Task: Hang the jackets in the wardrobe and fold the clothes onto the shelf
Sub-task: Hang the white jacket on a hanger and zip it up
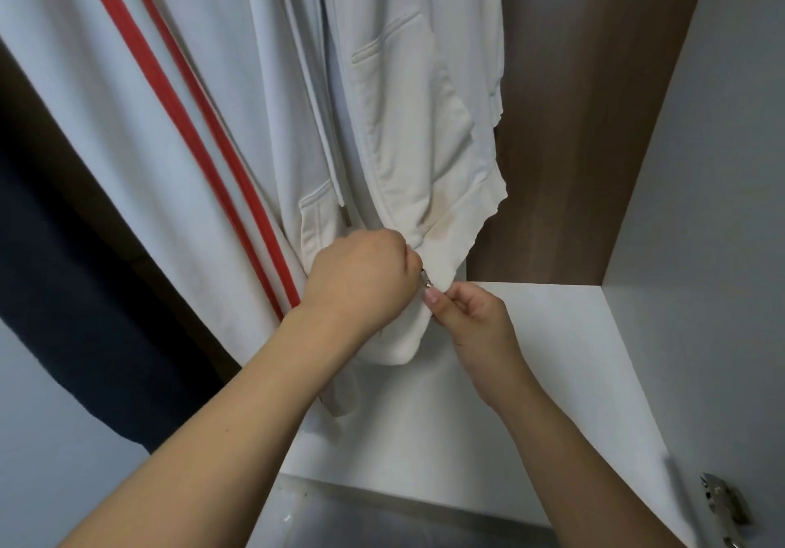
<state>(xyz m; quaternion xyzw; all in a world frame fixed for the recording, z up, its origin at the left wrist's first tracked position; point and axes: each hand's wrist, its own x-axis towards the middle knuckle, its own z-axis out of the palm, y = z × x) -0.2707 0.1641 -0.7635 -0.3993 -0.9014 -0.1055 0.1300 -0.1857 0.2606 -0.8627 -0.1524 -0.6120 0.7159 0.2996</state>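
We see a cream zip-up hooded jacket (408, 131) hanging inside the wardrobe, its bottom hem gathered between our two hands just above the white wardrobe floor (552, 335). Our left hand (361, 280) is curled into a fist over the left front edge of the jacket at the hem. Our right hand (471, 318) pinches the right front edge beside it, thumb and forefinger closed at the small metal zipper end (426, 283). The two hands sit touching or nearly so. A drawstring with a metal tip (345, 214) dangles just above the left hand.

To the left, touching the cream jacket, hangs a white garment with two red stripes (178, 93), and beyond it a dark navy garment (85, 314). To the right of the jacket's ragged hem edge, the brown back panel (573, 144) and the white side wall (722, 207) stand well apart from the fabric, leaving open room there. A metal hinge plate (722, 505) sits on the wall's near edge.
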